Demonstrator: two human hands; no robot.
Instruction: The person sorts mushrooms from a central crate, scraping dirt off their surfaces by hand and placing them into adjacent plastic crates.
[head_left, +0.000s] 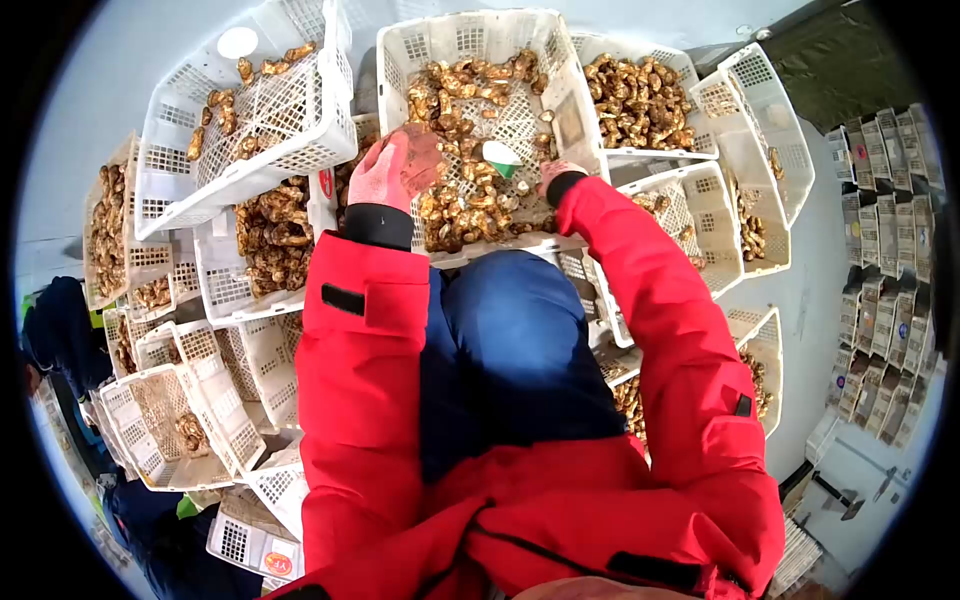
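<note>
A white plastic basket (pixel 588 118) stands in front of my knees, holding many brown, knobbly mushroom-like pieces (pixel 465 100). My left hand (pixel 396 166), in a pinkish glove, is over the basket's left edge with its fingers bent; what it holds, if anything, cannot be made out. My right hand (pixel 556 176) reaches inside near the right wall, fingers pointing down at the pieces, its fingertips partly hidden. Between the hands a small white and green object (pixel 501 156) lies on the pieces.
More white baskets with brown pieces surround me, including a tilted one (pixel 330 130) at upper left and a full one (pixel 700 140) at upper right. Other people in dark clothing (pixel 70 325) are at the far left. Stacked crates (pixel 885 240) line the right side.
</note>
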